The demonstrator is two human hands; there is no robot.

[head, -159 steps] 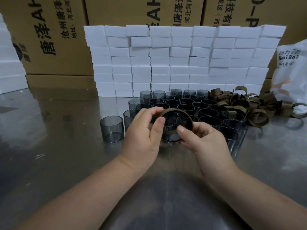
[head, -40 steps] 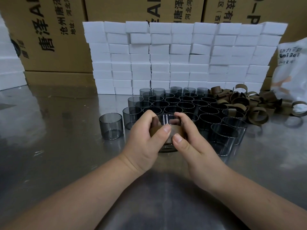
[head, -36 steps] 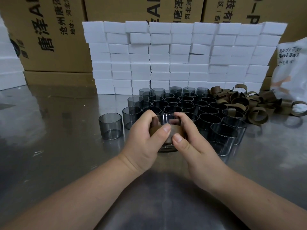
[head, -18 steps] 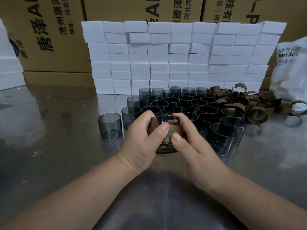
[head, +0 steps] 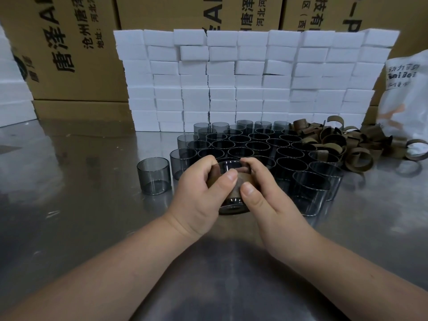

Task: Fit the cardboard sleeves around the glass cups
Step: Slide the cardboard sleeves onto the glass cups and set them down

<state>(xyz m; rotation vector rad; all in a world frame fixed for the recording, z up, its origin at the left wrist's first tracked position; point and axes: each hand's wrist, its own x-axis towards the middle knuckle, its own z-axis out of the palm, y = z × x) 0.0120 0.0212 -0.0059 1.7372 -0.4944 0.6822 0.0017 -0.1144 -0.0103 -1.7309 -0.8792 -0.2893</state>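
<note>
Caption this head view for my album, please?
Left hand and right hand press a cardboard sleeve around a glass cup on a steel table.

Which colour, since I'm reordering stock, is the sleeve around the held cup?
Plain brown: the cardboard sleeve wraps the smoky grey glass cup; head view.

Left carton (head: 69,42), behind bench far edge: large black "唐泽", cut-off Latin "AH" above it, smaller "沧州唐泽", line starting "地址:". Round logo on its left side, unreadable.
Middle carton (head: 222,12): cut-off "AH", "唐泽", "河北河", rest cropped.
Right carton (head: 335,12): "技有", "区(西", big "-P", all cropped.
White bag (head: 407,100), bench far right corner: "aiBei", first letter creased; Chinese lines above and below too blurred to read.
</note>
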